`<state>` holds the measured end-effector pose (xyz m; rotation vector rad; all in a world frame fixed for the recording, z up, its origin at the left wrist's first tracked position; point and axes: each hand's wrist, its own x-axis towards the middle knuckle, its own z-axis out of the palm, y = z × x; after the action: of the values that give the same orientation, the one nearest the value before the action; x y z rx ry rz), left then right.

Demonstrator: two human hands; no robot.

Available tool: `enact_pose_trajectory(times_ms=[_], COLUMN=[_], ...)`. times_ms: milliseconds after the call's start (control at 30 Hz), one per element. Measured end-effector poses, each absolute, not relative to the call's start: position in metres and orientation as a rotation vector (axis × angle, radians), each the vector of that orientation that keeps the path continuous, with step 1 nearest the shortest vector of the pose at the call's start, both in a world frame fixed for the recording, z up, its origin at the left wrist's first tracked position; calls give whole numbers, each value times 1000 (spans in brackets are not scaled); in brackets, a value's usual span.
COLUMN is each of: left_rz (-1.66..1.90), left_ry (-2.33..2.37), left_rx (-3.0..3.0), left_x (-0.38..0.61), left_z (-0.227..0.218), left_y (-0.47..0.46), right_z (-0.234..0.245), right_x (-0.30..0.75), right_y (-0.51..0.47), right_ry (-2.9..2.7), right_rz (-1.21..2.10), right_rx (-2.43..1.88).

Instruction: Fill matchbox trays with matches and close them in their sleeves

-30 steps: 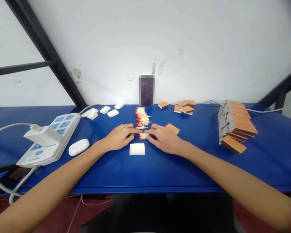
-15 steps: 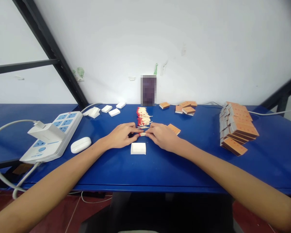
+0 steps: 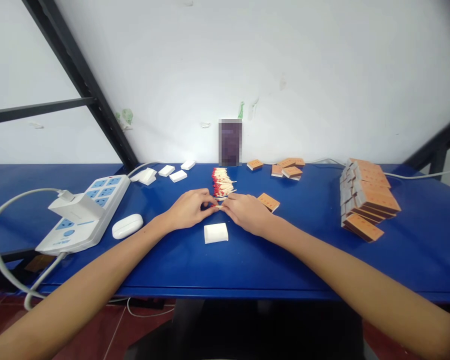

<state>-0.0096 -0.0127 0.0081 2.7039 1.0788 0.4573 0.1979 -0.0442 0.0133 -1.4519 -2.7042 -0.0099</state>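
My left hand [image 3: 189, 209] and my right hand [image 3: 245, 213] meet fingertip to fingertip on the blue table [image 3: 225, 265], both pinched on a small bunch of matches [image 3: 218, 204] that is mostly hidden between them. Just behind the fingers lies a pile of red-headed matches [image 3: 221, 181]. A white inner matchbox tray [image 3: 216, 233] lies in front of the hands. An orange matchbox sleeve [image 3: 268, 201] rests just to the right of my right hand.
A white power strip [image 3: 84, 215] with a plugged adapter and an earbud case [image 3: 127, 226] lie at the left. Several white trays [image 3: 165, 173] sit at the back left, loose orange sleeves [image 3: 287, 169] at the back, a stack of orange matchboxes [image 3: 365, 198] at the right.
Both hands have closed in on the small bunch of matches, which now shows less between the fingers. The view has shifted slightly.
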Motion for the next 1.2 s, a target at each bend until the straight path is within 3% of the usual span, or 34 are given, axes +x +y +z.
enact_pose_trajectory(times_ms=[300,600,967,1200], left_rz=[100,80,109,154], left_ry=[1216,1108,842,796], left_rx=[2901,2958,2598,2561], left_x=[-7,-5,-16,-22], left_z=[16,17,47,38], left_y=[-20,-18,-51,-52], right_z=[12,22,37,35], right_x=[193,192,210,205], right_y=[-48,-47,-72,-81], right_ry=[-2731,-2774,-2722,-2615], right_rz=[-129,-46,489,772], right_rx=[-1517,-1523,-1112,-1065])
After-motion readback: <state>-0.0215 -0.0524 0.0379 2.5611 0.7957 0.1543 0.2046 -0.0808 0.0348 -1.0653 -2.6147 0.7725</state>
